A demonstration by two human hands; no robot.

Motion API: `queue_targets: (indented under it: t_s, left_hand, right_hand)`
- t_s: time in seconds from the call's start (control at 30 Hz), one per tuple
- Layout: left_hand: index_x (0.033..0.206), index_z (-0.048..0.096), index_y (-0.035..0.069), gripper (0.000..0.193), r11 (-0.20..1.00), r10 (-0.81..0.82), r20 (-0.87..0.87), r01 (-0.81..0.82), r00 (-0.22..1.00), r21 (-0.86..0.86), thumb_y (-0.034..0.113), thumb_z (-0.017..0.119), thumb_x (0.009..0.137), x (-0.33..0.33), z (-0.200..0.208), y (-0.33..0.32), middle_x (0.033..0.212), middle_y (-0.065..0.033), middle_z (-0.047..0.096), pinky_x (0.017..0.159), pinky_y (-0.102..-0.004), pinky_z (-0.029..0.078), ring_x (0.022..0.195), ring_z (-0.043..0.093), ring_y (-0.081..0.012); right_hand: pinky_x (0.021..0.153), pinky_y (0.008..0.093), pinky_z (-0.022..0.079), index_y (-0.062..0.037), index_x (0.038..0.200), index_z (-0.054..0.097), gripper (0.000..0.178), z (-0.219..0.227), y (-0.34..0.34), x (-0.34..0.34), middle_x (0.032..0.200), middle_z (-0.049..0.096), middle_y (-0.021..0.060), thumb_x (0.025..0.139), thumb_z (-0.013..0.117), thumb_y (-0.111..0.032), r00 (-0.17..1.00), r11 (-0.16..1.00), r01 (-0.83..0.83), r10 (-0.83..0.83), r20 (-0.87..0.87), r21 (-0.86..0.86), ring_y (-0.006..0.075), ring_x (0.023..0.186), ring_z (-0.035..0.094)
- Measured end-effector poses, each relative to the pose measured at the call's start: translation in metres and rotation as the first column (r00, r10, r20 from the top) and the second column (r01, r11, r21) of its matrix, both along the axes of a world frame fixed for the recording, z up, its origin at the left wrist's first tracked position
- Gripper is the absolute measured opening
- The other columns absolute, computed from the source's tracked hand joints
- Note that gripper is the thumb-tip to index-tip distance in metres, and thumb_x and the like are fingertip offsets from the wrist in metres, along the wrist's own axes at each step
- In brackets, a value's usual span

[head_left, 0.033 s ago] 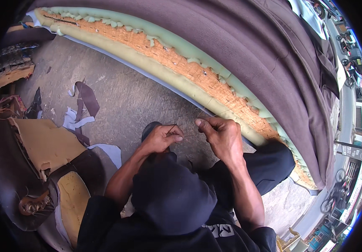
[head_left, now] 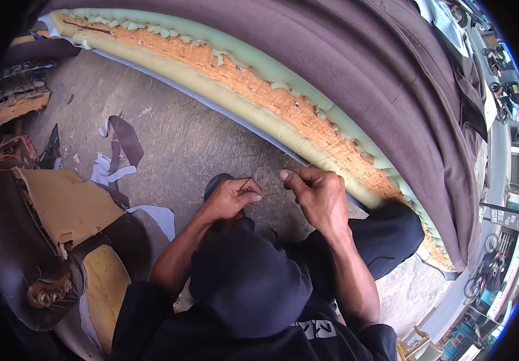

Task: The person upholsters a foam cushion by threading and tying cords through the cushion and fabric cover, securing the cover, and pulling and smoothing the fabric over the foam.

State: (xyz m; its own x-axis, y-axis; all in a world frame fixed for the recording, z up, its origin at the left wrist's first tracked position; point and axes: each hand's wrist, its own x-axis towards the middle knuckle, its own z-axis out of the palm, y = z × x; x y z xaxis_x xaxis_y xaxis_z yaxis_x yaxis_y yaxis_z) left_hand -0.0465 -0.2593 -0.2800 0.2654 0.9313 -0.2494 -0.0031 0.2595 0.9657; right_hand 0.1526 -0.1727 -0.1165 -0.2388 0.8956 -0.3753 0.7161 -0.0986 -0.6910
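Observation:
My left hand point(head_left: 235, 197) is closed in a pinch above the floor; what it holds, if anything, is too small to make out. A short gap to the right, my right hand point(head_left: 319, 195) pinches a thin thread point(head_left: 307, 163), which trails toward the padded furniture piece. That piece runs diagonally beyond my hands. Its bare wooden board point(head_left: 253, 81) shows between a ragged green foam edge point(head_left: 283, 77) and a smooth yellowish foam roll point(head_left: 241, 114). Brown fabric point(head_left: 343, 66) lies in folds over its far side.
Fabric scraps point(head_left: 126, 141) lie on the grey floor point(head_left: 181, 132) at the left. Nearer on that side sits a brown upholstered piece with a tan panel point(head_left: 67, 201). My bent knee point(head_left: 392, 231) touches the foam roll. A street point(head_left: 497, 174) with motorbikes runs along the right.
Both hands keep their places and pinched shape. A motorbike on the street at the right has shifted slightly.

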Motion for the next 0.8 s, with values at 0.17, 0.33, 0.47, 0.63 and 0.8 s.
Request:
queue_targets:
  t_s: [0.17,0.33,0.47,0.63,0.8]
  left_hand:
    - [0.107,0.074,0.002,0.014,0.966,0.243,0.071,-0.235,0.967,-0.11,0.014,0.072,0.099,0.0,0.016,-0.004,0.092,-0.0051,0.075,0.077,-0.0277,0.053,0.083,0.067,-0.01]
    - [0.116,0.073,0.0,0.021,0.991,0.114,0.056,-0.11,0.992,-0.075,0.013,0.071,0.101,-0.017,0.031,-0.006,0.092,-0.0053,0.073,0.077,-0.0252,0.053,0.083,0.065,-0.0088]
    - [0.12,0.072,0.0,0.023,0.989,0.073,0.125,-0.056,0.99,-0.134,0.015,0.07,0.102,-0.026,0.044,-0.009,0.093,-0.0055,0.073,0.078,-0.0252,0.054,0.083,0.066,-0.0087]
    - [0.125,0.068,-0.001,0.026,0.967,0.199,0.22,-0.156,0.955,-0.201,0.013,0.071,0.102,-0.031,0.052,-0.017,0.092,-0.0037,0.071,0.075,-0.0236,0.052,0.082,0.066,-0.0068]
    - [0.134,0.063,-0.002,0.036,0.959,0.275,0.228,-0.247,0.934,-0.142,0.013,0.07,0.103,-0.035,0.057,-0.012,0.089,-0.0017,0.069,0.065,-0.0205,0.047,0.076,0.063,-0.0048]
  right_hand:
    - [0.068,0.0404,0.055,-0.0024,0.101,0.082,0.026,-0.009,-0.002,-0.013,0.079,0.075,0.0184,0.096,0.077,-0.027,0.993,1.0,0.0,-0.003,-0.117,-0.03,0.027,0.07,0.073]
    - [0.068,0.0376,0.056,0.0003,0.101,0.081,0.027,-0.006,0.003,-0.028,0.079,0.076,0.0183,0.095,0.077,-0.026,0.989,0.996,0.014,-0.027,-0.147,-0.09,0.0224,0.068,0.073]
    - [0.066,0.0376,0.056,0.0025,0.101,0.081,0.028,-0.003,0.009,-0.043,0.075,0.075,0.0184,0.096,0.076,-0.024,0.982,0.996,0.023,-0.039,-0.183,-0.086,0.0212,0.066,0.071]
    - [0.061,0.0357,0.054,0.002,0.102,0.081,0.027,-0.005,0.013,-0.055,0.069,0.072,0.0152,0.096,0.075,-0.024,0.981,0.997,0.022,-0.037,-0.191,-0.08,0.0173,0.059,0.067]
    - [0.057,0.0336,0.052,0.0021,0.103,0.081,0.028,-0.011,0.011,-0.06,0.064,0.069,0.0126,0.096,0.075,-0.025,0.981,0.994,0.012,-0.033,-0.192,-0.111,0.0141,0.054,0.063]
